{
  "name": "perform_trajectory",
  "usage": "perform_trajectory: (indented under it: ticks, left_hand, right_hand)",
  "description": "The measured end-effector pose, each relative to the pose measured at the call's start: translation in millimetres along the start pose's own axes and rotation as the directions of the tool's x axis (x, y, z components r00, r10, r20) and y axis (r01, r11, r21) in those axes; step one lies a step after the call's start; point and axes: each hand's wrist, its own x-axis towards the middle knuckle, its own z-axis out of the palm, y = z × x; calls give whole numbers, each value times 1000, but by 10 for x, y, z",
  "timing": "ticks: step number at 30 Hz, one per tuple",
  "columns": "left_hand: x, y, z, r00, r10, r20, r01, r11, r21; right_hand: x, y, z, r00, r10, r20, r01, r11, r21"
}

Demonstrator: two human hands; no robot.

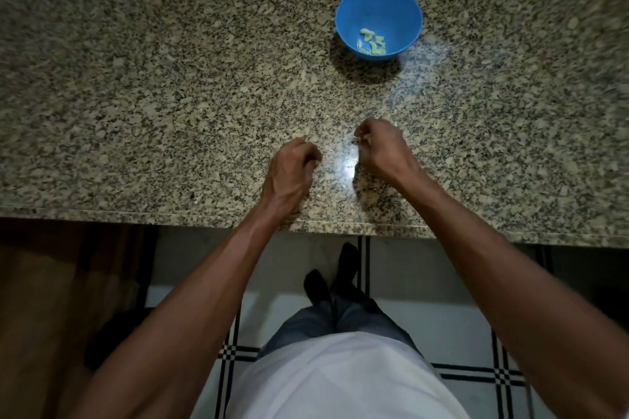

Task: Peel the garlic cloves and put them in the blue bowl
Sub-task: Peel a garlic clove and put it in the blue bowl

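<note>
While peeled cloves [372,41] sit in blue bowl [378,22], both hands curled; L hand [292,169] & R hand [377,146] contents unclear

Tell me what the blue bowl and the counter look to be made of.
Blue bowl: probably plastic, with a uniform saturated colour, thin rim and soft sheen. Counter: polished granite or a granite-look stone, speckled beige, grey and black, with a bright glare spot between the hands.

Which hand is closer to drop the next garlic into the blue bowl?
The right hand, probably. The blue bowl sits almost straight beyond it on the granite counter, while the left hand is off to the side. What either curled hand holds is too small to tell.
</note>
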Motion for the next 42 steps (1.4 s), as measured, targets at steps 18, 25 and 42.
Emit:
perform_trajectory:
  ticks: [18,25,42]
  left_hand:
    - [-199,28,-96,967,5,254,4,999,-36]
    - [-208,0,-158,939,33,342,-49,998,38]
    - [-435,109,54,978,-207,26,205,977,58]
  right_hand:
    - [-240,-19,265,957,-287,36,283,906,-316]
    - [-260,41,194,959,-283,1,276,937,-213]
    - [-141,50,83,966,-245,87,256,957,-140]
